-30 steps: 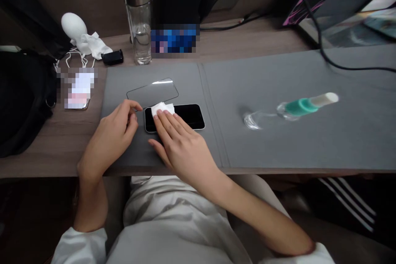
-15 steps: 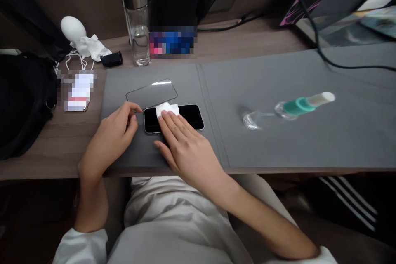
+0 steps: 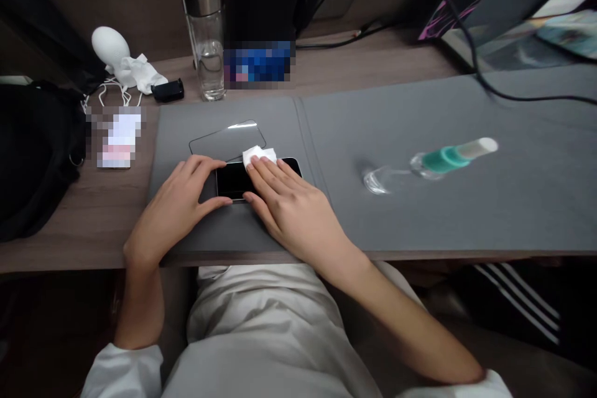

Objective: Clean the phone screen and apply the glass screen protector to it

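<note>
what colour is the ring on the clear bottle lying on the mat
The ring on the clear bottle is teal; it shows clearly in the head view.

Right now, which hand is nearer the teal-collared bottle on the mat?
Right hand. It rests on the phone, with the bottle off to its right. The left hand is farther, at the phone's left end, on the side away from the bottle.

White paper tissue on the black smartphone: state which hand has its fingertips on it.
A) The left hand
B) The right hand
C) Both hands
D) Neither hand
B. The right hand has its fingertips on the white paper tissue, which lies on the black smartphone, while the left hand sits at the phone's left end, apart from the tissue.
</note>
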{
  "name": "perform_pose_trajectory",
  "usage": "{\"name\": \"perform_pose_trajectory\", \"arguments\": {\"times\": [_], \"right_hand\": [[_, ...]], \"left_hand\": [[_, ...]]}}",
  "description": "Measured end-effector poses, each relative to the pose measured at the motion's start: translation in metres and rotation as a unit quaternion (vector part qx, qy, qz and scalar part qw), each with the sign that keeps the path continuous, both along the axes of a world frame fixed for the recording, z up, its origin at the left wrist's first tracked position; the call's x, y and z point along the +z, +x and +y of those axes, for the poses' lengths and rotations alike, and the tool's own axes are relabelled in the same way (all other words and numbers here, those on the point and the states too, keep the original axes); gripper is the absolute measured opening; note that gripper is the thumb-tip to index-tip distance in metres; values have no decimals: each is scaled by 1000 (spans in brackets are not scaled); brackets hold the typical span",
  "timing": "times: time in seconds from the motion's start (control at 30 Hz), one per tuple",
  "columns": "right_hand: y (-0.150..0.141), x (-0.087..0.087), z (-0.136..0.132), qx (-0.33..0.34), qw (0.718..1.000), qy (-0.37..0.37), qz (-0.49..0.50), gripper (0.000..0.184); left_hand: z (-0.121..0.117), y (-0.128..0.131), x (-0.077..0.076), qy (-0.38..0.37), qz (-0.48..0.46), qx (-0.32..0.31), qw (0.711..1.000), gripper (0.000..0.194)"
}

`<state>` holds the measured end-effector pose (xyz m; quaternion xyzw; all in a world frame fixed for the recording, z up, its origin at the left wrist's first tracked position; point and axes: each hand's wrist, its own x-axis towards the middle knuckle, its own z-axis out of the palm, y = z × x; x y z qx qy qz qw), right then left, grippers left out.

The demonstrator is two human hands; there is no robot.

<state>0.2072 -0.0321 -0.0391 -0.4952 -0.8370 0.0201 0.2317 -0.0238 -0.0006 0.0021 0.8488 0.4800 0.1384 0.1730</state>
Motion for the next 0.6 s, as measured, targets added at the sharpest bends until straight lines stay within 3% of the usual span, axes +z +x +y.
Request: {"name": "perform_pose_trajectory", "arguments": {"times": [0.13, 0.4, 0.6], "right_hand": [[2, 0, -1, -5, 1000, -5, 6, 52], [21, 0, -40, 1, 1000, 24, 8, 47], [30, -3, -26, -5, 1000, -3, 12, 47]], "left_hand": [[2, 2, -1, 12, 17, -10, 1000, 47], [3, 4, -5, 17, 19, -7, 1000, 53], [3, 3, -8, 10, 17, -1, 1000, 60]]}}
